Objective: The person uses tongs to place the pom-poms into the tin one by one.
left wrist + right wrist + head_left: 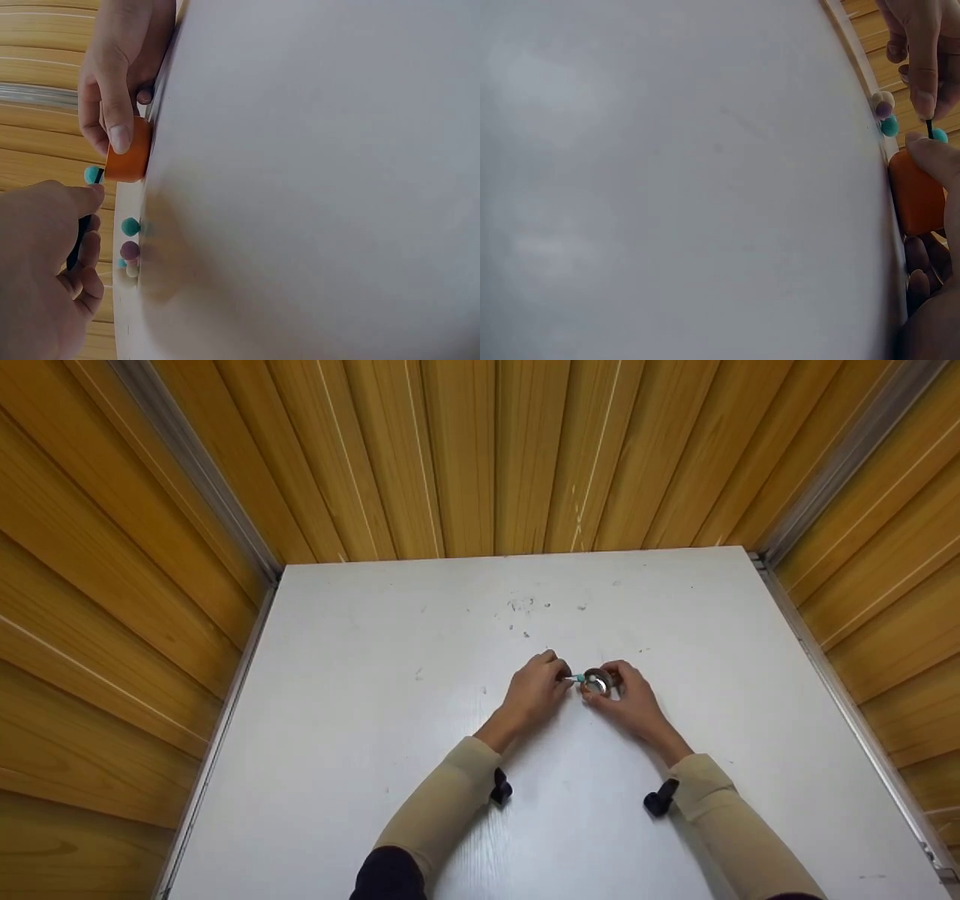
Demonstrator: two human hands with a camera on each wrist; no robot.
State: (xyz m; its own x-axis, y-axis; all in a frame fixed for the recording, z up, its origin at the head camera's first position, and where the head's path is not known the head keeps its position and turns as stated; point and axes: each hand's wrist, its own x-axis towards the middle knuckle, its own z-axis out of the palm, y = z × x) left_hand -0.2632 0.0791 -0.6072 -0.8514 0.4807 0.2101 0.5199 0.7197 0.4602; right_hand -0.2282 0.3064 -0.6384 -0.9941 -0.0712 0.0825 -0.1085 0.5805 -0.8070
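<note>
My left hand (534, 688) pinches slim black tweezers (78, 244) between thumb and fingers. A small turquoise ball (92, 175) sits at their tip, close beside the rim of a small cup (129, 159). That cup is orange outside and shiny inside, and it stands on the table. Thumb and fingers of my right hand (636, 705) grip it from the right. Beyond the left hand, in the left wrist view, lie a teal ball (130, 226), a purple ball (129, 250) and a cream ball (133, 271); the head view hides them.
The white table (360, 660) carries dark scuff marks (521, 604) towards its far side. Wooden plank walls (457, 457) rise behind and at both sides, with metal rails (202, 472) in the corners.
</note>
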